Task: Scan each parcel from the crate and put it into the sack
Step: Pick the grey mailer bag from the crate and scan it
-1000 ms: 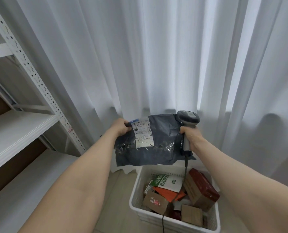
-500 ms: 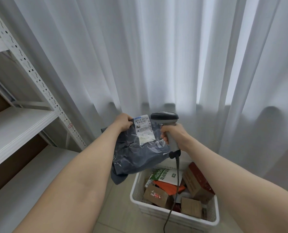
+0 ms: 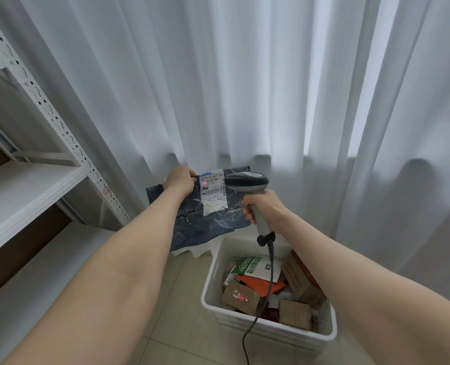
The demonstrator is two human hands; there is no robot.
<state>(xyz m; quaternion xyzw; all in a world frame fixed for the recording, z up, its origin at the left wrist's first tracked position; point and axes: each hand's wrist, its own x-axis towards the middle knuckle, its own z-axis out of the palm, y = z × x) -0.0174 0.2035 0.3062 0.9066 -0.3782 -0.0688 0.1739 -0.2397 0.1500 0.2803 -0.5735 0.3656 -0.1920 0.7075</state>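
Observation:
My left hand grips the top left corner of a dark grey plastic mailer held up in front of the curtain. A white shipping label faces me, with a red scan dot on its barcode. My right hand grips the handle of a grey corded barcode scanner, whose head points left at the label. Below stands the white plastic crate, holding several parcels: brown cartons, an orange envelope, a green-and-white bag. No sack is in view.
White metal shelving runs along the left wall. White sheer curtains hang behind the crate. The scanner's cord drops across the crate to the tiled floor.
The scanner head has swung from the mailer's right edge to point at the label, and a red dot now shows on the barcode. Both hands shifted slightly left.

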